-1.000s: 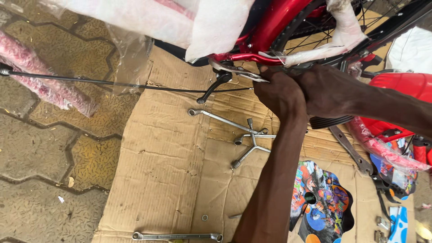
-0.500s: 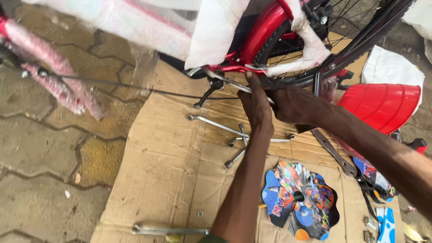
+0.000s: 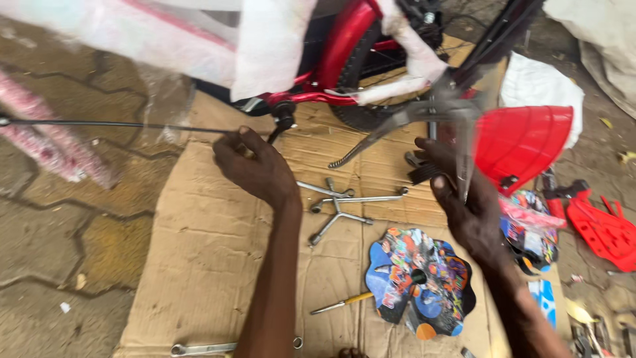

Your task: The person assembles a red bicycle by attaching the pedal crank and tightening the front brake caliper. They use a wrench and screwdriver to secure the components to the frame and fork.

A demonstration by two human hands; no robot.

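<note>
Left hand fingers clenched on thin black cable; right hand fingers grasp kickstand. Flattened cardboard box underneath, white wrapping on red frame.

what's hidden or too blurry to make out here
- Head view: right hand grip blurred; what it holds is unclear.
- Left hand fingertips curl under beside the thin cable; contact unclear.
- Bicycle cut off at the top, partly wrapped.
- Flat wrench cut by the bottom edge.
</note>
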